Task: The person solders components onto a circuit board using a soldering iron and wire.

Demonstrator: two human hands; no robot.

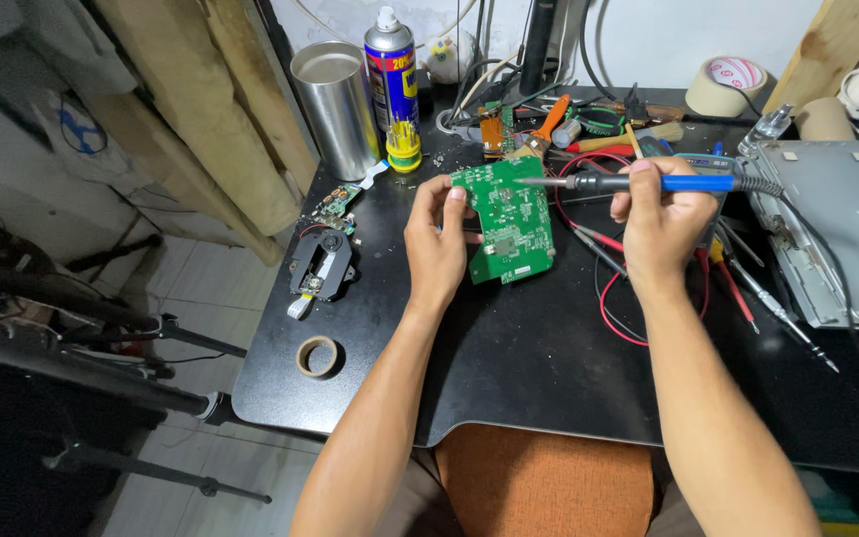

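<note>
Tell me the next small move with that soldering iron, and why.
Probably ease the soldering iron a touch further left and down, so its tip meets the green circuit board. The right hand holds the iron level, its tip at the board's upper edge, while the left hand props the board tilted above the black table.

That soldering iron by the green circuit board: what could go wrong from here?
The soldering iron tip sits at the top edge of the green circuit board, close to the left hand fingers gripping it; a slip might burn them. The board is held in the air, not clamped, so it may wobble. The iron's cord trails over red wires, which could snag the right hand.
</note>
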